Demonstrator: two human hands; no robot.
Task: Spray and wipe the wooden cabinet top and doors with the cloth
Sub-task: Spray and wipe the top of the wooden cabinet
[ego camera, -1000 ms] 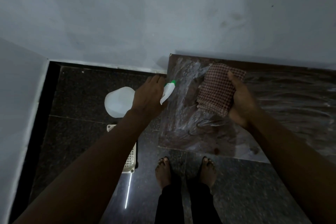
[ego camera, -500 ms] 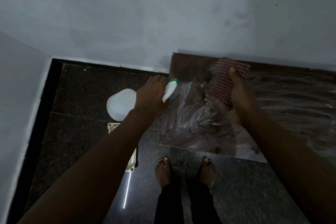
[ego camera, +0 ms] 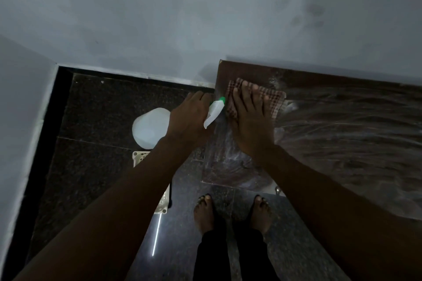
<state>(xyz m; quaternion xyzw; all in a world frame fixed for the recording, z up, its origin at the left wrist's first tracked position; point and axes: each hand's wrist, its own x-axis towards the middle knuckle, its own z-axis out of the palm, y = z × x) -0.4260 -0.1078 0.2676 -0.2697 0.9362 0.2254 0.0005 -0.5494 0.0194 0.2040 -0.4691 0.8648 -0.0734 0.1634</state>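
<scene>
Right hand [ego camera: 250, 125] pressed flat on checked cloth [ego camera: 275, 100] at cabinet top [ego camera: 342, 134] far-left corner, unwiped streaks lying rightward; left hand [ego camera: 189, 118], clamped on spray bottle [ego camera: 214, 112], just left.

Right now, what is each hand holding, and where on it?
The left hand grips the spray bottle around its neck, nozzle towards the cabinet. The right hand lies flat on the checked cloth, pressing its middle onto the cabinet top.

Bare forearms, no sleeves; hands [ego camera: 189, 118] bare; black trousers [ego camera: 228, 255]; barefoot [ego camera: 204, 212].
</scene>
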